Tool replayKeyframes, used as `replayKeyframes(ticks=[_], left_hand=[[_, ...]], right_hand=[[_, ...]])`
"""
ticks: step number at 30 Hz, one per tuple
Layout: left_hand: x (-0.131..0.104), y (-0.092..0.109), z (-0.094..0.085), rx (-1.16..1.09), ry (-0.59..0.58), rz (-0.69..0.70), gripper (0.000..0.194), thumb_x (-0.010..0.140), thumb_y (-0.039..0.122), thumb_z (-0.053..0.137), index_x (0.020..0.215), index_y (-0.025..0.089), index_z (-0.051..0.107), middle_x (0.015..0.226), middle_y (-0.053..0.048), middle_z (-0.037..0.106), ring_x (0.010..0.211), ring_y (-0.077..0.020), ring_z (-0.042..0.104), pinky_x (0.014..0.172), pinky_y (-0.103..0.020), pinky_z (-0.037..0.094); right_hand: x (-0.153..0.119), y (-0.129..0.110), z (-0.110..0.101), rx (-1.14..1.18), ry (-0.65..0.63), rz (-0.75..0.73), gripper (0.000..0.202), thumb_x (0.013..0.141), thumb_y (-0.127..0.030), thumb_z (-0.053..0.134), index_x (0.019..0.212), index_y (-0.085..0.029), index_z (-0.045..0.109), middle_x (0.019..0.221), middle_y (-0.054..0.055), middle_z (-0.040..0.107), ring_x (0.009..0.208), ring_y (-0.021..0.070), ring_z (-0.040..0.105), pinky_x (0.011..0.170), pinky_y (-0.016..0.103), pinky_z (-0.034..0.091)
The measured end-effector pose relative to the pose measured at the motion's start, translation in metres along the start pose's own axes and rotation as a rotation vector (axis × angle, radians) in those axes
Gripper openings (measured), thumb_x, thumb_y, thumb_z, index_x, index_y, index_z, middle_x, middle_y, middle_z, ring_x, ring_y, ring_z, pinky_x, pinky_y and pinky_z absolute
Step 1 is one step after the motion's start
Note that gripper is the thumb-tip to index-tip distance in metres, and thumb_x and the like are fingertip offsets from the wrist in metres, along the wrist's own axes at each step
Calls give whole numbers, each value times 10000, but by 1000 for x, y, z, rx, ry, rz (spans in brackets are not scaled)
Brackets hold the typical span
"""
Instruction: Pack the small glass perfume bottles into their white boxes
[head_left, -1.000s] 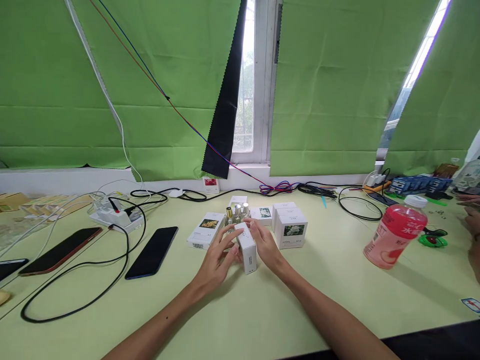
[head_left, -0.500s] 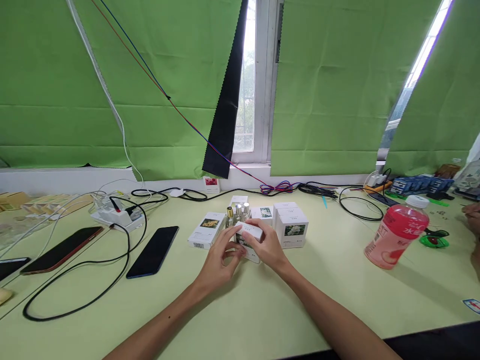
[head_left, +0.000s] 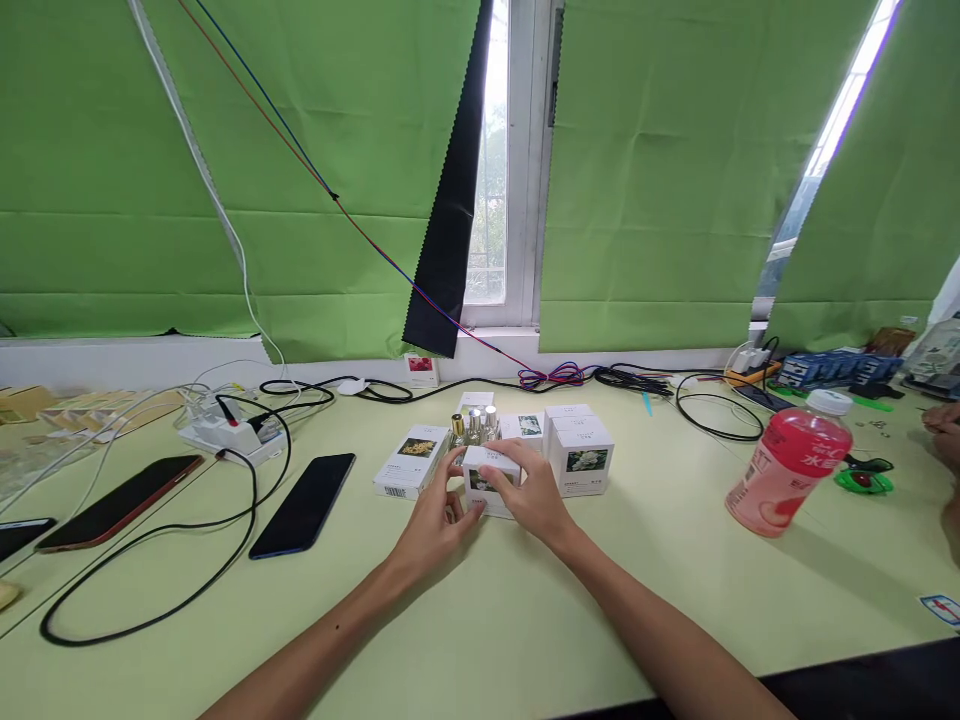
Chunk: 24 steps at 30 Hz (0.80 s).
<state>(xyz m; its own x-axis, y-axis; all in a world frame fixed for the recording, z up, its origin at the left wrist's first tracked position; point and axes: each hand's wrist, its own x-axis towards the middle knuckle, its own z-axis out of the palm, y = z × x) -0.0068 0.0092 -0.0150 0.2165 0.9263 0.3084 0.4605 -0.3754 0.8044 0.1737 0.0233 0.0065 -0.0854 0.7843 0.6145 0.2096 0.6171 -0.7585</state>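
Note:
A small white box with a white-flower picture on its front stands between my two hands. My left hand grips its left side, with fingertips at the edge and front. On the right side, my right hand is closed around it, thumb over the front face. Just behind are small glass bottles with gold and silver caps. To the left lies a flat white box with a yellow-flower picture. More white flower boxes stand to the right of my right hand.
A pink drink bottle stands at right. Phones, among them a black one, lie at left near a power strip and looping cables. Another person's hand shows at the right edge.
The box between my hands has gone from tilted to more upright, so its flower front now faces me. Both hands stay on it. The view has shifted slightly.

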Motion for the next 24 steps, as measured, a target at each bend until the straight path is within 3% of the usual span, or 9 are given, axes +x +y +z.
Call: replayKeyframes(ticks=[10,16,24], left_hand=[[0,2,3,31,-9,38,600,890,448,668,1381,243,390,1069,-25,555,577,-73,486,539,-244,433],[0,6,2,70,-22,51,459,884,389,650,1274,235,463,874,26,538,592,-107,470,536,-251,389],[-1,2,2,75,-13,71,267,895,358,620,1098,235,499,800,35,506,597,-117,438,531,-248,348]], right_hand=[[-3,5,5,-68,42,-47,292,847,-301,756,1123,-207,737,1214,129,628,1162,267,622,1009,418,520],[-6,2,6,-82,-1,-38,418,777,-330,819,1169,-235,708,1340,125,544,1271,282,556,1093,441,475],[-7,4,9,-145,-22,-63,473,752,-284,804,1201,-226,667,1351,135,499,1276,282,555,1072,412,498]])
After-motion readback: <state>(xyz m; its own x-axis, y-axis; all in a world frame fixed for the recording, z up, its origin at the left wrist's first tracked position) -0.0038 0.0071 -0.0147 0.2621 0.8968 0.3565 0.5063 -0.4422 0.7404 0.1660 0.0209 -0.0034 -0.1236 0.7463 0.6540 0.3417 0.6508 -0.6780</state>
